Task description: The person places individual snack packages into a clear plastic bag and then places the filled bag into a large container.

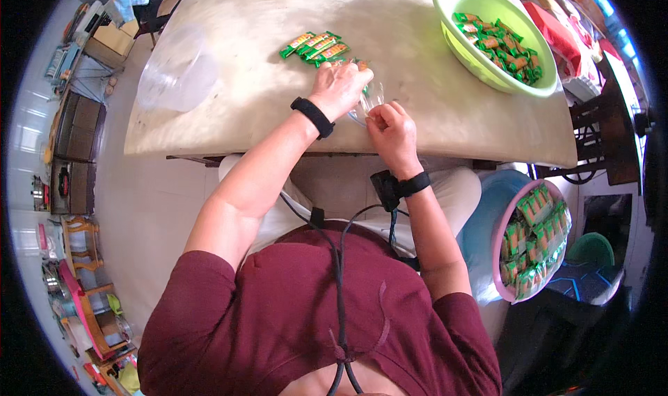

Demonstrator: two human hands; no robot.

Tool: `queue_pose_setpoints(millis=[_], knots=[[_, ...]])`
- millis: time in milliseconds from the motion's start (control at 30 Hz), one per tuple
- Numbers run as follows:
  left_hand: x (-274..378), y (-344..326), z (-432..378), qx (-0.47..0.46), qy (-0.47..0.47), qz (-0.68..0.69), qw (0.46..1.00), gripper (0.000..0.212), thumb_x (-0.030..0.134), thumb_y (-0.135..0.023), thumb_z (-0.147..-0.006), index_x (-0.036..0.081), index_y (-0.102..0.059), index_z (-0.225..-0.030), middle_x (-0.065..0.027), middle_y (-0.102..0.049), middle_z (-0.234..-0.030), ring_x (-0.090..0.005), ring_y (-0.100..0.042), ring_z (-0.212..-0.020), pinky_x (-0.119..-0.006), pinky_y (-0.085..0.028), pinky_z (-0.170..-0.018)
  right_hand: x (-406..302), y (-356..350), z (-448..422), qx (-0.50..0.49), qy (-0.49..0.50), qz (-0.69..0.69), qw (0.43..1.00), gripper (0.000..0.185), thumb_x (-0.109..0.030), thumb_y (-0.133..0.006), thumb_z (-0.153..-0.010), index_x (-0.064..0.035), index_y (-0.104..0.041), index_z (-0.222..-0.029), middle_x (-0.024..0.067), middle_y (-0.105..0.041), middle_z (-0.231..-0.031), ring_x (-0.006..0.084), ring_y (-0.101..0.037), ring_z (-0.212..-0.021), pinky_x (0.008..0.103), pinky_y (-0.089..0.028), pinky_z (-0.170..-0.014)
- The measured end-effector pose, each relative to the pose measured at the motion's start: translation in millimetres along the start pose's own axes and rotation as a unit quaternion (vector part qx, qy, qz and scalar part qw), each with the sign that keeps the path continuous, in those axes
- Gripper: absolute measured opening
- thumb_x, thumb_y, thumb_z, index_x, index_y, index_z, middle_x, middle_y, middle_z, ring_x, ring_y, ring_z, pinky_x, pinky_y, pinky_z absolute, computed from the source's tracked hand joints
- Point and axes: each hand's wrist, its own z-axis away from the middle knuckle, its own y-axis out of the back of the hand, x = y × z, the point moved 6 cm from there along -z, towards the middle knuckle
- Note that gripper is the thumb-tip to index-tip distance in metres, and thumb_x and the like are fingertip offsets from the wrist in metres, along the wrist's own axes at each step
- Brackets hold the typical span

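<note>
My left hand (342,85) is closed over small snack packets in green and orange wrappers, whose ends show past the fingertips. Its palm side is hidden. Pinched between the fingers of my right hand (394,130) is the near edge of a clear plastic bag (371,97). The bag reaches up to my left hand, and a bit of green shows at its left side. Just beyond my left fingers, several wrapped snack packets (315,46) lie side by side on the covered table (250,119).
A green basin (446,39) of loose packets stands at the table's far right. At left sits a translucent plastic bowl (177,72). Beside my right knee, a pink basin (502,239) holds filled clear bags, against a blue tub (482,208). Cables (340,271) hang down my chest.
</note>
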Motion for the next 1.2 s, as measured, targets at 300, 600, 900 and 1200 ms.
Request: queue_pose_setpoints(millis=[300,600,900,1200], knots=[[-156,23,16,0.092,0.078,0.121,0.985,0.028,0.020,-0.070,-0.079,0.007,-0.063,-0.103,-0.0160,-0.062,-0.101,-0.0330,-0.059,-0.100,-0.043,-0.048,-0.085,-1,-1,3,-0.001,0.002,0.029,1.000,0.010,-0.006,-0.071,-0.073,-0.0065,-0.061,-0.076,0.0090,-0.058,-0.071,0.0261,-0.061,-0.061,0.0351,-0.049,-0.055],[-181,-11,4,0.032,0.130,0.086,0.987,0.019,0.011,-0.067,-0.076,0.007,-0.054,-0.090,-0.0143,-0.064,-0.093,-0.0340,-0.061,-0.093,-0.044,-0.049,-0.078,1,3,5,0.011,0.003,0.057,0.998,0.015,-0.006,-0.071,-0.070,-0.0060,-0.058,-0.077,0.0089,-0.057,-0.071,0.0271,-0.059,-0.062,0.0360,-0.048,-0.056],[-143,47,80,0.116,0.129,0.210,0.962,0.015,0.011,-0.068,-0.078,0.003,-0.055,-0.082,-0.0150,-0.062,-0.075,-0.0276,-0.061,-0.064,-0.037,-0.048,-0.060,3,4,5,0.054,0.011,-0.001,0.998,0.010,-0.004,-0.070,-0.075,-0.0052,-0.059,-0.075,0.0086,-0.058,-0.071,0.0237,-0.061,-0.062,0.0324,-0.049,-0.056],[-23,48,131,0.040,0.043,0.357,0.932,0.018,0.005,-0.073,-0.078,0.003,-0.057,-0.086,-0.0027,-0.057,-0.072,-0.0088,-0.053,-0.062,-0.026,-0.046,-0.057,4,7,7,0.091,-0.001,-0.047,0.995,0.012,-0.002,-0.071,-0.075,-0.0056,-0.059,-0.074,0.0057,-0.055,-0.068,0.0182,-0.055,-0.058,0.0301,-0.045,-0.054]])
